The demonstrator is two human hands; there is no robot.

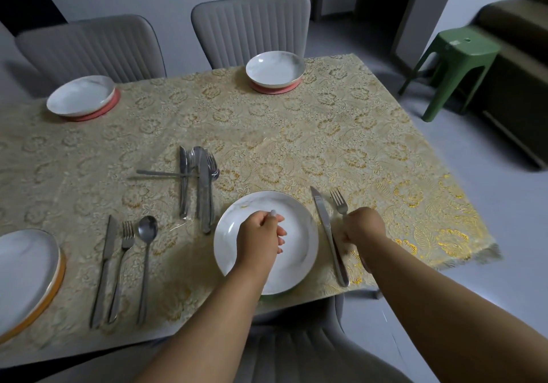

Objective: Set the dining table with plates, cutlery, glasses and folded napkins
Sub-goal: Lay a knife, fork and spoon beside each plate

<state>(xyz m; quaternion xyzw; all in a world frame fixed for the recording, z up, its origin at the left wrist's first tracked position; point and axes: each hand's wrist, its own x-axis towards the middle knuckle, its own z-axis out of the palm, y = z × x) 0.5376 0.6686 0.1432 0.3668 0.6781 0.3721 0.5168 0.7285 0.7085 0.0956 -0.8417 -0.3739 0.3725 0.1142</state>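
Two hands at the table's near edge: my right hand [363,225] grips the fork [338,201] beside the knife [327,234]; left hand [262,234] hovers curled over the plate [302,234], contents unclear.

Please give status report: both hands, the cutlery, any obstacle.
Right hand grips steel fork beside table knife. Left hand curled over white marbled plate, contents unclear. Spare cutlery pile waiting; path free.

Fork [338,201] — handle hidden under the right hand [363,225].
Near-left plate [26,267] — cut off by the frame's left edge.
Centre plate [293,225] — partly covered by the left hand [261,234].
Cutlery pile [198,181] — overlapping pieces, count unclear.
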